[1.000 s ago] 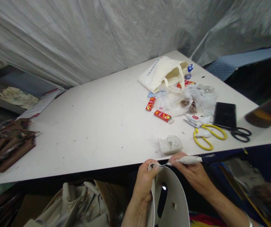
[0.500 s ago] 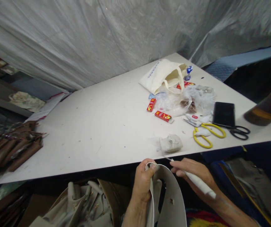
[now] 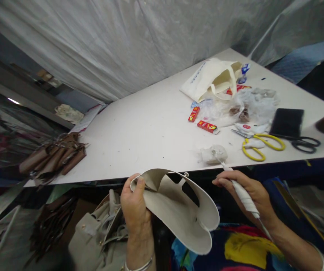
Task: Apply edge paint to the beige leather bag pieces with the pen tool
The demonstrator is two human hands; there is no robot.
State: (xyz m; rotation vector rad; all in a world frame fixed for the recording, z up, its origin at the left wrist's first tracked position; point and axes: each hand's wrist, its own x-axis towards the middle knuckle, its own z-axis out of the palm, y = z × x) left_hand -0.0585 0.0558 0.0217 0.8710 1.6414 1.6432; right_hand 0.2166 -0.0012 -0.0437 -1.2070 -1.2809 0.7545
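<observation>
My left hand (image 3: 136, 203) pinches the upper left edge of a beige leather bag piece (image 3: 175, 214), thumb on top. The piece curves open, with a cut-out gap and a small strap at its far edge. In my right hand (image 3: 249, 192) is a slim tool with a white-wrapped handle (image 3: 245, 197); a thin cord or rod trails from its back end. Its fine tip reaches a whitish crumpled lump (image 3: 214, 154) near the table's front edge, apparently touching it. The tool is apart from the bag piece.
On the white table (image 3: 139, 135) lie yellow-handled scissors (image 3: 259, 146), black-handled scissors (image 3: 305, 144), a dark phone-like slab (image 3: 287, 122), red boxes (image 3: 207, 127), plastic bags (image 3: 252, 105) and a cream tote (image 3: 207, 81). Brown leather pieces (image 3: 56, 154) lie left; beige bags (image 3: 99, 233) sit below.
My left hand has moved left, tilting the bag piece so its inside opens toward me. My right hand has moved right, bringing the tool's tip to the whitish lump. The view has shifted.
</observation>
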